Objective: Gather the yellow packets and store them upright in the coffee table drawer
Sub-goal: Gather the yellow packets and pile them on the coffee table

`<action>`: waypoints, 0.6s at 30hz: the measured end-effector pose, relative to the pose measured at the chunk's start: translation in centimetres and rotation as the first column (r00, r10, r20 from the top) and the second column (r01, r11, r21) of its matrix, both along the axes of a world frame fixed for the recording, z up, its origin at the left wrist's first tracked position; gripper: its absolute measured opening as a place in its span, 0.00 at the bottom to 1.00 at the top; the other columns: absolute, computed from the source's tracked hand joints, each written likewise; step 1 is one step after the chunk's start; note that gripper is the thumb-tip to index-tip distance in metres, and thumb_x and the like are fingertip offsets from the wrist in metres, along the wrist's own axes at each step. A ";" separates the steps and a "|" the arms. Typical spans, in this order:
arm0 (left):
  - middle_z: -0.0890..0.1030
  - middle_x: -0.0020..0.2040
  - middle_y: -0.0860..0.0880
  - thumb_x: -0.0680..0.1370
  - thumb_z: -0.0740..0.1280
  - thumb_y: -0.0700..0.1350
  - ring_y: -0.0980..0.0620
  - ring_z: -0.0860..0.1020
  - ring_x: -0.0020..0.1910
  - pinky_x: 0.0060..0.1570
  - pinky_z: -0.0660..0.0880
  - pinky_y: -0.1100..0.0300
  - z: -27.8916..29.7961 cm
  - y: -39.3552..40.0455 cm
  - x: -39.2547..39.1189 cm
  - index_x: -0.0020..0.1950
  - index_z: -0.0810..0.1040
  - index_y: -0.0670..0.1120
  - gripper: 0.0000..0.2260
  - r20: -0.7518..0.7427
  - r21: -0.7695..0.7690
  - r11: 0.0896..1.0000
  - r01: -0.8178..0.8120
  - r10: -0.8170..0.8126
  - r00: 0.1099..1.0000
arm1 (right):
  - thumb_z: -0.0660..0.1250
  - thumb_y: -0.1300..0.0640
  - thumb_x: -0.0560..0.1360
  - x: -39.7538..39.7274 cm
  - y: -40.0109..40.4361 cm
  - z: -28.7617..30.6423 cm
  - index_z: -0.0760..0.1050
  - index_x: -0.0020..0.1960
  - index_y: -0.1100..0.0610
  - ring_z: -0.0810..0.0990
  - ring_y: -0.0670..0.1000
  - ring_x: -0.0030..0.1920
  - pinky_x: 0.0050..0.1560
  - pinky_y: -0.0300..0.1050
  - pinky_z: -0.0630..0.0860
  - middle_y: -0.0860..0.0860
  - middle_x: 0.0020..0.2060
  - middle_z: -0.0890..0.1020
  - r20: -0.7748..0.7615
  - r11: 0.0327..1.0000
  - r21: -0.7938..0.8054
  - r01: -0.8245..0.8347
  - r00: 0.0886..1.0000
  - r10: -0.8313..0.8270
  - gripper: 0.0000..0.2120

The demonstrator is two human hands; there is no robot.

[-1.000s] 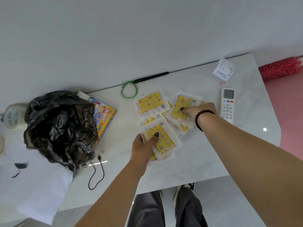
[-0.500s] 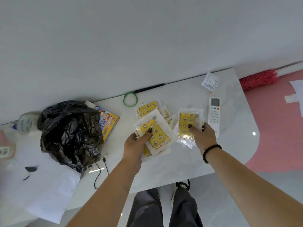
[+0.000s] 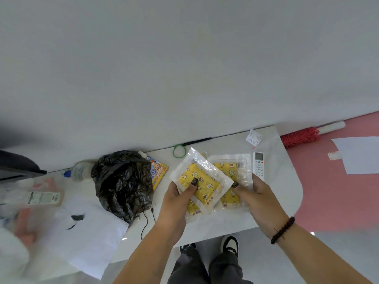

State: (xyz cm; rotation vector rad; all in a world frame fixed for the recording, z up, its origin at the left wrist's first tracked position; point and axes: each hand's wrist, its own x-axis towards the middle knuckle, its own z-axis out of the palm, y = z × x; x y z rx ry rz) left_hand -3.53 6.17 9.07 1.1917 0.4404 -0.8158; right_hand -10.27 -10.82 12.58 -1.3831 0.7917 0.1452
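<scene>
Several yellow packets in clear wrappers, printed with moons and stars, are gathered above the white coffee table (image 3: 231,224). My left hand (image 3: 176,198) grips a stack of them (image 3: 202,181), thumb on the top packet. My right hand (image 3: 257,198) holds another packet stack (image 3: 230,173) just to the right, thumb on its face; the two stacks overlap in the middle. No drawer shows in the head view.
A crumpled black plastic bag (image 3: 123,181) lies left of the packets, with a colourful box (image 3: 159,174) behind it. A green loop (image 3: 179,151), a receipt (image 3: 253,138) and a white remote (image 3: 258,165) sit on the table. A red duster (image 3: 301,136) lies on the pink floor.
Both hands have lifted their packets off the table and brought them together; the right stack now overlaps the left one. The loose packets on the table have been picked up.
</scene>
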 end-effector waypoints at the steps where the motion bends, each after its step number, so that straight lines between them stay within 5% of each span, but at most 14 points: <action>1: 0.84 0.54 0.45 0.78 0.65 0.38 0.45 0.83 0.53 0.53 0.79 0.45 1.1 0.4 -0.4 0.61 0.76 0.48 0.12 0.002 -0.024 1.000 -0.008 0.008 1.000 | 0.64 0.64 0.77 0.0 0.3 1.3 0.78 0.56 0.53 0.85 0.48 0.48 0.51 0.50 0.81 0.49 0.48 0.85 0.002 0.999 -0.028 -0.034 0.999 0.034 0.11; 7: 0.82 0.58 0.42 0.78 0.63 0.35 0.39 0.80 0.59 0.60 0.75 0.39 6.7 1.8 -1.9 0.63 0.75 0.48 0.15 0.024 -0.077 0.996 -0.051 0.053 0.998 | 0.59 0.61 0.79 -0.1 2.1 6.5 0.77 0.53 0.46 0.82 0.55 0.51 0.56 0.55 0.78 0.52 0.47 0.84 0.010 0.955 -0.198 -0.220 0.974 0.227 0.13; 11: 0.83 0.56 0.42 0.79 0.63 0.36 0.41 0.82 0.55 0.54 0.79 0.42 10.1 1.8 -2.4 0.63 0.75 0.47 0.14 0.095 -0.090 0.993 -0.077 0.085 0.992 | 0.57 0.57 0.80 0.6 2.1 8.8 0.77 0.52 0.46 0.78 0.62 0.52 0.56 0.58 0.74 0.59 0.49 0.82 0.039 0.924 -0.224 -0.308 0.945 0.325 0.12; 15: 0.84 0.53 0.44 0.79 0.64 0.37 0.43 0.84 0.52 0.50 0.80 0.43 12.5 0.8 -3.2 0.64 0.74 0.47 0.14 0.132 -0.050 0.985 -0.168 0.173 0.976 | 0.57 0.58 0.80 1.5 1.4 11.1 0.77 0.49 0.47 0.76 0.64 0.51 0.42 0.44 0.74 0.60 0.48 0.81 0.062 0.892 -0.219 -0.396 0.906 0.418 0.11; 18: 0.84 0.52 0.42 0.79 0.64 0.36 0.43 0.84 0.47 0.41 0.82 0.47 14.3 -0.2 -4.3 0.63 0.75 0.45 0.13 0.103 -0.049 0.959 -0.280 0.284 0.953 | 0.58 0.57 0.80 1.9 0.7 13.0 0.78 0.48 0.49 0.80 0.56 0.48 0.45 0.41 0.76 0.52 0.43 0.84 0.087 0.857 -0.223 -0.465 0.866 0.493 0.10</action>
